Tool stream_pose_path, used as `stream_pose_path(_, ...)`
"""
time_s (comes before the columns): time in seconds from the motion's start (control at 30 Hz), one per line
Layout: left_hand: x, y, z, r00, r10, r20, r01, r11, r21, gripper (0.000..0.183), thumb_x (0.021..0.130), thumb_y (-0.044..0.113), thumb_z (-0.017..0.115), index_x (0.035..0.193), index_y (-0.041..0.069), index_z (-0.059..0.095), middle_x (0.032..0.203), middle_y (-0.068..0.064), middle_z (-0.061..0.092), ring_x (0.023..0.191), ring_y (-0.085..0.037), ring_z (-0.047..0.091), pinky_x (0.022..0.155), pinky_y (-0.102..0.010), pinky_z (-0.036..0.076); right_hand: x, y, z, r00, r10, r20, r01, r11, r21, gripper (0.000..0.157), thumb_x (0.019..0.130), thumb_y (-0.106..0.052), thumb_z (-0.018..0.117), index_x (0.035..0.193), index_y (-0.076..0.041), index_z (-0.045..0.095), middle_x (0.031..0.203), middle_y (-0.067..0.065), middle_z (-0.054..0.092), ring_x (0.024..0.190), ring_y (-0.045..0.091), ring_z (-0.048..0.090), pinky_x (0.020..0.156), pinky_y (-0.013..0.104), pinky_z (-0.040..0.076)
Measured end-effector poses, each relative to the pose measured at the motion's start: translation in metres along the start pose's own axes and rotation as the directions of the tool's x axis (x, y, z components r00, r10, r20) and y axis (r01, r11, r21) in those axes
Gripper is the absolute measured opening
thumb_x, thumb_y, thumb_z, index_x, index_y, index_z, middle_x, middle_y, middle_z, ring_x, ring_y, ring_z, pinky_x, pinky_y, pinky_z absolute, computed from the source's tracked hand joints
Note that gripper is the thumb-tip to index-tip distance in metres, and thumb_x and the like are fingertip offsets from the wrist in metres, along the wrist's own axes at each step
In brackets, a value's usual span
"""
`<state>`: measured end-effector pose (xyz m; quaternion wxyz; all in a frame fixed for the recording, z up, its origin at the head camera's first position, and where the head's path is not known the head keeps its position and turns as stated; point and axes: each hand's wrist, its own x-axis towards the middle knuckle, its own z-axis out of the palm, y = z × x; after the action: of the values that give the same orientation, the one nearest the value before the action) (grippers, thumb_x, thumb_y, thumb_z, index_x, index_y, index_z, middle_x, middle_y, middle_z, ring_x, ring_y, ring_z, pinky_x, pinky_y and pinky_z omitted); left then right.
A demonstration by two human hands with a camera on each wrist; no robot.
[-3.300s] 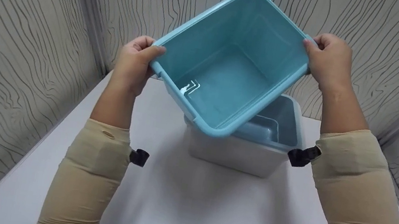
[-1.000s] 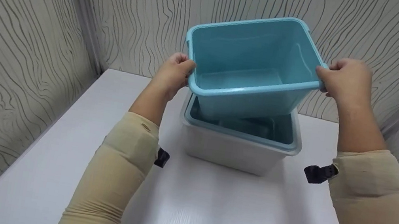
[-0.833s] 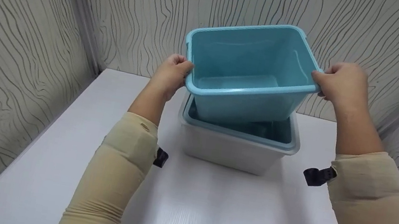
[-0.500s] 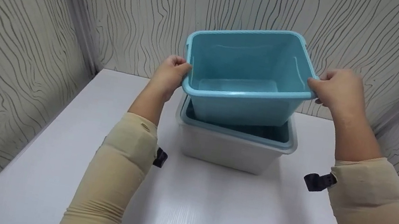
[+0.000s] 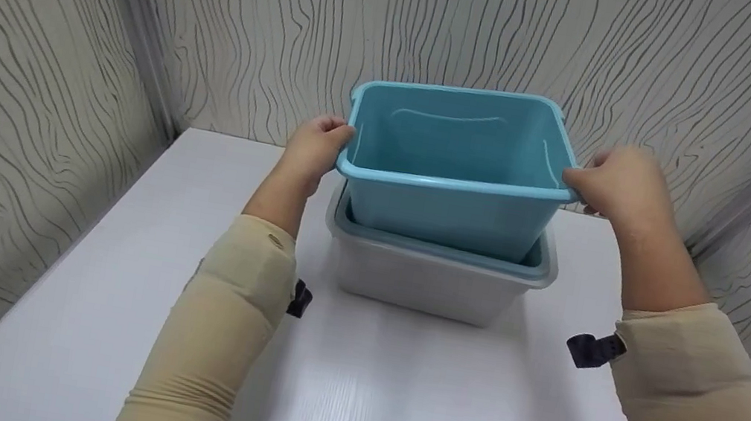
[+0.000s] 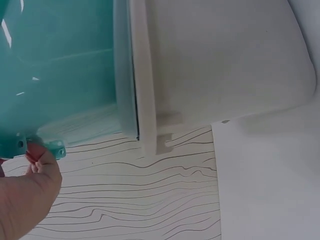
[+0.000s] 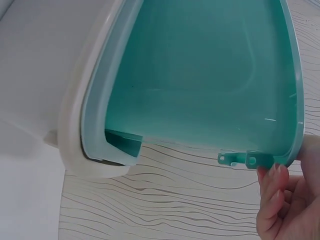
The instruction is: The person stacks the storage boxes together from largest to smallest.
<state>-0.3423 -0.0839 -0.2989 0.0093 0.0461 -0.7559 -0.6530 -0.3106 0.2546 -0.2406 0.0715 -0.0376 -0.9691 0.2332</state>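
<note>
A light blue plastic storage bin (image 5: 443,210) sits partway down inside a stack of two bins, its rim well above theirs. Below it, a grey-blue bin (image 5: 430,248) is nested in a white bin (image 5: 417,281), which stands on the table. At the left end of the top bin's rim, my left hand (image 5: 314,148) grips the edge with the thumb over it. My right hand (image 5: 620,185) pinches the rim at the right end. In the right wrist view, fingers (image 7: 275,192) curl under the rim beside a small bracket. The lower bins' insides are mostly hidden.
The white table (image 5: 347,387) extends in front and to both sides of the stack. Wood-grain patterned panels (image 5: 451,19) rise close behind and on the left and right. Black wrist cameras (image 5: 594,349) stick out from both sleeves.
The light blue bin was held tilted above the stack. Both hands have lowered it into the grey-blue bin and levelled it, the right end coming down most.
</note>
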Motion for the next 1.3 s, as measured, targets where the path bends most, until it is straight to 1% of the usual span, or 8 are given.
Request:
stream_pose_path(0.2, 0.000, -0.008, 0.004, 0.999, -0.046, 0.028, 0.043, 0.996, 0.082, 0.035, 0.092, 0.023, 0.051, 0.123, 0.008, 0.054, 0.116, -0.005, 0.057, 0.108, -0.018, 0.054, 0.092, -0.034, 0.044, -0.001, 0.006, 0.011, 0.999, -0.012, 0.044, 0.013, 0.999, -0.033, 0.025, 0.079, -0.023, 0.055, 0.073, 0.000, 0.062, 0.064, 0.011, 0.060, 0.060, 0.024, 0.056, 0.046, 0.033, 0.042)
stream_pose_path(0.43, 0.001, -0.018, 0.009, 0.998, -0.052, 0.035, 0.043, 0.974, 0.223, 0.041, 0.091, 0.022, 0.052, 0.130, 0.009, 0.050, 0.124, -0.006, 0.054, 0.117, -0.021, 0.048, 0.098, -0.040, 0.039, -0.002, 0.015, 0.023, 0.996, -0.007, 0.090, 0.014, 0.997, -0.071, 0.029, 0.081, -0.025, 0.055, 0.081, 0.003, 0.064, 0.070, 0.014, 0.061, 0.065, 0.027, 0.057, 0.048, 0.035, 0.043)
stream_pose_path(0.63, 0.002, -0.023, 0.012, 0.999, -0.021, 0.042, 0.005, 0.942, 0.335, 0.042, 0.088, 0.017, 0.056, 0.127, 0.005, 0.051, 0.124, -0.009, 0.055, 0.115, -0.022, 0.050, 0.096, -0.037, 0.042, -0.002, 0.022, 0.034, 0.990, -0.006, 0.139, 0.018, 0.996, -0.084, 0.029, 0.083, -0.023, 0.053, 0.083, 0.004, 0.063, 0.073, 0.016, 0.062, 0.068, 0.029, 0.059, 0.053, 0.040, 0.047)
stream_pose_path(0.83, 0.005, -0.022, 0.014, 1.000, -0.012, 0.003, 0.010, 0.903, 0.430, 0.042, 0.087, 0.020, 0.059, 0.126, 0.004, 0.053, 0.123, -0.010, 0.056, 0.114, -0.022, 0.053, 0.094, -0.035, 0.044, -0.001, 0.025, 0.041, 0.991, -0.003, 0.135, 0.013, 0.997, -0.079, 0.029, 0.082, -0.022, 0.053, 0.081, 0.005, 0.063, 0.072, 0.016, 0.062, 0.068, 0.029, 0.060, 0.054, 0.039, 0.049)
stream_pose_path(0.9, 0.006, -0.021, 0.015, 1.000, -0.001, -0.006, 0.004, 0.895, 0.446, 0.041, 0.087, 0.020, 0.058, 0.124, 0.004, 0.054, 0.121, -0.010, 0.057, 0.112, -0.021, 0.054, 0.092, -0.034, 0.045, -0.001, 0.025, 0.043, 0.991, -0.002, 0.132, 0.015, 0.995, -0.094, 0.029, 0.082, -0.022, 0.053, 0.080, 0.004, 0.064, 0.071, 0.016, 0.063, 0.067, 0.029, 0.061, 0.053, 0.039, 0.048)
stream_pose_path(1.07, 0.006, -0.026, 0.018, 1.000, 0.028, -0.012, -0.019, 0.885, 0.465, 0.035, 0.088, 0.017, 0.057, 0.120, 0.003, 0.057, 0.116, -0.010, 0.060, 0.107, -0.020, 0.057, 0.088, -0.033, 0.048, -0.002, 0.028, 0.049, 0.987, 0.013, 0.157, 0.005, 0.993, -0.116, 0.031, 0.082, -0.022, 0.053, 0.088, 0.007, 0.064, 0.073, 0.016, 0.064, 0.068, 0.029, 0.062, 0.056, 0.043, 0.049)
stream_pose_path(1.13, 0.006, -0.031, 0.019, 1.000, 0.022, -0.012, -0.013, 0.880, 0.474, 0.035, 0.087, 0.017, 0.057, 0.119, 0.003, 0.058, 0.115, -0.010, 0.060, 0.107, -0.020, 0.057, 0.088, -0.034, 0.047, -0.003, 0.029, 0.053, 0.984, 0.022, 0.178, -0.001, 0.994, -0.113, 0.033, 0.082, -0.022, 0.053, 0.093, 0.008, 0.062, 0.077, 0.018, 0.064, 0.070, 0.030, 0.062, 0.059, 0.045, 0.050)
stream_pose_path(1.3, 0.005, -0.042, 0.019, 1.000, 0.001, -0.018, 0.008, 0.872, 0.489, 0.033, 0.087, 0.016, 0.058, 0.118, 0.004, 0.059, 0.113, -0.009, 0.061, 0.106, -0.021, 0.057, 0.089, -0.035, 0.047, -0.005, 0.030, 0.061, 0.980, 0.018, 0.199, 0.006, 0.993, -0.118, 0.034, 0.083, -0.021, 0.053, 0.096, 0.010, 0.060, 0.083, 0.021, 0.064, 0.072, 0.030, 0.064, 0.063, 0.046, 0.051)
